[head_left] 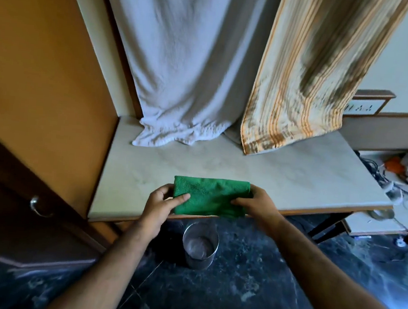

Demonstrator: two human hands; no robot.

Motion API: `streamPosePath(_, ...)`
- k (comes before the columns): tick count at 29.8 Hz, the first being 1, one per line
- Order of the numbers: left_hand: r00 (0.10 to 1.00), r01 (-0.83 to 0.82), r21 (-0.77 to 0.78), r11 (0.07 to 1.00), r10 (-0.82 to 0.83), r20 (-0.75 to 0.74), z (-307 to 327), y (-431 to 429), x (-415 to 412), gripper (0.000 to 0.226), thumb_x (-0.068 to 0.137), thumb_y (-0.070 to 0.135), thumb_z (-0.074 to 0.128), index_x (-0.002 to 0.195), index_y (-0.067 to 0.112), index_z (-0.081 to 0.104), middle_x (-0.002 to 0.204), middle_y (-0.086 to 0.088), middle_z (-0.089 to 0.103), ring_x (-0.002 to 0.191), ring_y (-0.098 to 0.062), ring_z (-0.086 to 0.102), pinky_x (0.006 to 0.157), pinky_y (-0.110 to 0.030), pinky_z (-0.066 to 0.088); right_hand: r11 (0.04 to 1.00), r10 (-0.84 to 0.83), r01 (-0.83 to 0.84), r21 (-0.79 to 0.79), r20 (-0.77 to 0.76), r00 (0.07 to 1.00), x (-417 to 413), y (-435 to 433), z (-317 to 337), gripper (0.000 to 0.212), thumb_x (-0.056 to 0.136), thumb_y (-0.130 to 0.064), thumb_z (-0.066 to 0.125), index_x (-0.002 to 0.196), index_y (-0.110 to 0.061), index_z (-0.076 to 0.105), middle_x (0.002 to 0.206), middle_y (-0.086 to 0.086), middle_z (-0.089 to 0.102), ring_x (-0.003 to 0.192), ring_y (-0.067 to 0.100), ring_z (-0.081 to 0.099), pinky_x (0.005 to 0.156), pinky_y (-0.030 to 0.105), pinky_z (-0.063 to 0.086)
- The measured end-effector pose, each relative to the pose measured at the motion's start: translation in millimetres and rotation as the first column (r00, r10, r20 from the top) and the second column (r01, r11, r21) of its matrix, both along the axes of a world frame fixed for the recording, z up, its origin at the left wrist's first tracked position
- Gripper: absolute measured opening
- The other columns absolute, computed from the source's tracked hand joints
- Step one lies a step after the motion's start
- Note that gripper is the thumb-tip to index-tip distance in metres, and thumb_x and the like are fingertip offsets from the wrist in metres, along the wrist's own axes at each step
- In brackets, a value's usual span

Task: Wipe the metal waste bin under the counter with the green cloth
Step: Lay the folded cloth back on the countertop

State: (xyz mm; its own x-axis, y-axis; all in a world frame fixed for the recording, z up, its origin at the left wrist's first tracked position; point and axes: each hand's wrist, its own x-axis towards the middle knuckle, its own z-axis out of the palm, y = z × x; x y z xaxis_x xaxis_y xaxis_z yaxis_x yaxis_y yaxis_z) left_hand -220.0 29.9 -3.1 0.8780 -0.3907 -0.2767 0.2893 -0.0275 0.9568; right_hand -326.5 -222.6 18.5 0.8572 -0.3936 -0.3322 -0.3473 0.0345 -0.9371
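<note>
A folded green cloth (210,196) lies at the front edge of the pale stone counter (283,177). My left hand (162,205) grips the cloth's left side, thumb on top. My right hand (259,204) holds its right side. Below the counter's edge, on the dark floor, stands the round metal waste bin (200,245), upright and open at the top. Both hands are above the bin and apart from it.
A white curtain (180,77) and a striped orange curtain (312,77) hang onto the counter's back. A brown wooden door with a metal handle (36,206) is at the left. Cables and clutter (404,181) lie on a lower shelf at the right. The floor (248,283) is dark marble.
</note>
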Motion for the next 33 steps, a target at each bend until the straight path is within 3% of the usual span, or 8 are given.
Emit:
streamPosePath(5, 0.997, -0.073, 0.046, 0.996, 0.073, -0.011, 51, 2, 31, 0.022, 0.076, 0.015, 0.084, 0.095, 0.018, 0.073, 0.094, -0.002, 0.080, 0.090, -0.023, 0.075, 0.082, -0.038, 0.059, 0.992, 0.056, -0.056, 0.116, 0.005, 0.998, 37, -8, 45, 0.038, 0.076, 0.011, 0.075, 0.112, 0.000, 0.069, 0.110, 0.023, 0.074, 0.103, 0.035, 0.072, 0.092, 0.047, 0.058)
streamPosePath(9, 0.995, -0.054, 0.023, 0.998, 0.056, -0.087, 71, 8, 63, 0.011, 0.085, 0.015, 0.074, 0.096, 0.015, 0.075, 0.097, -0.007, 0.079, 0.082, -0.020, 0.075, 0.068, -0.031, 0.061, 0.980, 0.040, -0.029, 0.195, -0.052, 0.998, 79, -9, 61, 0.021, 0.079, 0.006, 0.071, 0.100, 0.012, 0.069, 0.108, 0.029, 0.073, 0.097, 0.036, 0.074, 0.083, 0.038, 0.061)
streamPosePath(12, 0.993, -0.033, 0.070, 0.997, 0.041, -0.108, 69, 14, 90, 0.014, 0.084, 0.015, 0.073, 0.097, 0.010, 0.077, 0.095, -0.008, 0.079, 0.079, -0.021, 0.075, 0.069, -0.030, 0.060, 0.968, 0.022, 0.000, 0.252, -0.086, 0.996, 105, -13, 59, 0.024, 0.083, 0.002, 0.065, 0.106, 0.005, 0.069, 0.107, 0.025, 0.075, 0.097, 0.037, 0.074, 0.079, 0.038, 0.063)
streamPosePath(15, 0.989, -0.045, 0.111, 0.993, 0.060, -0.132, 55, 20, 127, 0.009, 0.084, 0.012, 0.075, 0.093, 0.010, 0.078, 0.093, -0.008, 0.080, 0.077, -0.018, 0.076, 0.065, -0.025, 0.059, 0.976, 0.078, -0.041, 0.214, -0.170, 0.982, 140, -10, 51, 0.026, 0.086, -0.005, 0.070, 0.112, -0.004, 0.070, 0.107, 0.018, 0.076, 0.097, 0.031, 0.075, 0.073, 0.036, 0.063)
streamPosePath(21, 0.986, -0.051, 0.230, 0.972, 0.085, -0.143, 10, 18, 187, 0.012, 0.084, 0.007, 0.077, 0.094, 0.002, 0.074, 0.095, -0.018, 0.078, 0.076, -0.026, 0.074, 0.070, -0.033, 0.061, 0.991, -0.022, 0.051, 0.126, -0.225, 0.974, 194, -6, 15, 0.030, 0.077, -0.003, 0.083, 0.103, 0.004, 0.071, 0.102, 0.024, 0.076, 0.091, 0.033, 0.076, 0.067, 0.032, 0.064)
streamPosePath(26, 0.980, -0.102, 0.362, 0.927, 0.155, -0.121, -40, 7, 214, 0.011, 0.079, 0.005, 0.081, 0.080, 0.008, 0.071, 0.083, -0.014, 0.076, 0.087, -0.037, 0.076, 0.066, -0.038, 0.064, 0.992, -0.113, 0.124, 0.015, -0.311, 0.944, 226, -5, -34, 0.028, 0.070, 0.001, 0.087, 0.092, 0.007, 0.071, 0.097, 0.027, 0.075, 0.088, 0.038, 0.076, 0.074, 0.041, 0.064)
streamPosePath(30, 0.995, -0.075, 0.585, 0.807, 0.096, -0.004, -79, -10, 220, 0.018, 0.075, 0.012, 0.085, 0.084, 0.004, 0.071, 0.082, -0.009, 0.074, 0.082, -0.032, 0.074, 0.068, -0.046, 0.064, 0.976, -0.107, 0.024, -0.218, -0.378, 0.920, 241, -11, -83, 0.016, 0.067, -0.002, 0.088, 0.073, -0.001, 0.073, 0.085, 0.022, 0.076, 0.080, 0.035, 0.076, 0.075, 0.045, 0.065)
streamPosePath(33, 0.994, -0.059, 0.740, 0.670, -0.025, 0.102, -92, -17, 223, 0.025, 0.075, 0.023, 0.085, 0.087, 0.005, 0.072, 0.084, -0.010, 0.076, 0.082, -0.030, 0.073, 0.073, -0.035, 0.059, 0.920, -0.031, -0.147, -0.363, -0.441, 0.897, 246, -13, -102, 0.017, 0.067, -0.012, 0.087, 0.068, -0.010, 0.070, 0.075, 0.011, 0.076, 0.074, 0.029, 0.074, 0.071, 0.038, 0.062)
